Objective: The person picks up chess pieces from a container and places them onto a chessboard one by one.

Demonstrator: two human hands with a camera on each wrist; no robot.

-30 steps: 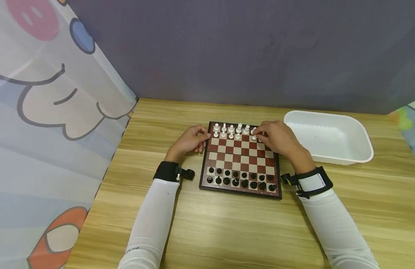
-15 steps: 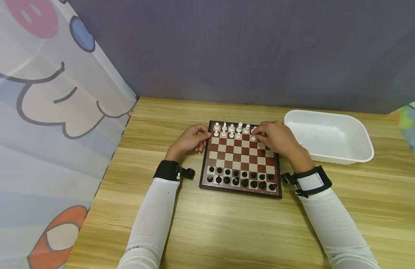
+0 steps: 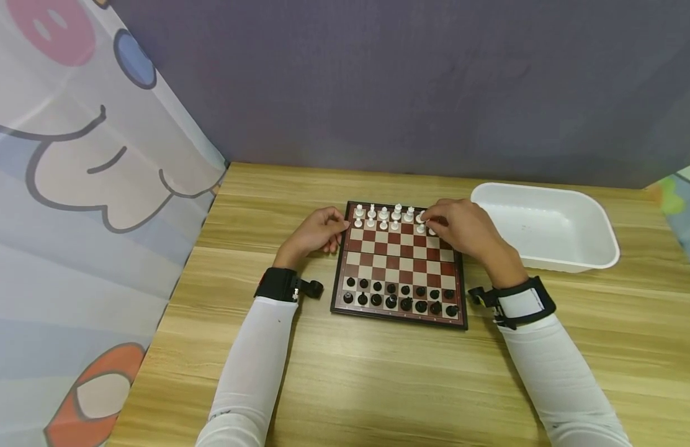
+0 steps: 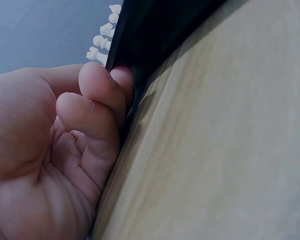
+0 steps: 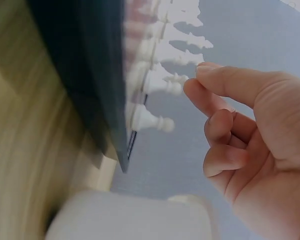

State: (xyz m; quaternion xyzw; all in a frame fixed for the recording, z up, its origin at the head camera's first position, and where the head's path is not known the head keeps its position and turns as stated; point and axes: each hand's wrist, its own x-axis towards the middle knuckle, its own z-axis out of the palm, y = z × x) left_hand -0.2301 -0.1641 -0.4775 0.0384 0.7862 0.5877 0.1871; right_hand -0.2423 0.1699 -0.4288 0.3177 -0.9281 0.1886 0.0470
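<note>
A red-and-cream folding chessboard [image 3: 399,264] lies on the wooden table. My left hand [image 3: 314,231] grips its left edge near the far corner; in the left wrist view the fingers [image 4: 87,115] curl against the board's dark side [image 4: 140,37]. White chess pieces [image 3: 383,214] stand in two rows at the far side, with a gap in the nearer row. My right hand [image 3: 465,228] is over the far right corner, thumb and forefinger pinching the tip of a white chess piece [image 5: 181,78]. A white pawn [image 5: 152,121] stands just beside it. The hand hides that corner from above.
Black chess pieces [image 3: 406,304] fill two rows along the near side of the board. A white plastic tub [image 3: 599,267] stands to the right, close to my right wrist. Behind the table rises a grey panel [image 3: 406,93]; a printed cloth [image 3: 127,248] hangs at the left.
The right hand has shifted very slightly around the same white piece, so the corner pawn shows again. My left hand keeps its place on the board edge.
</note>
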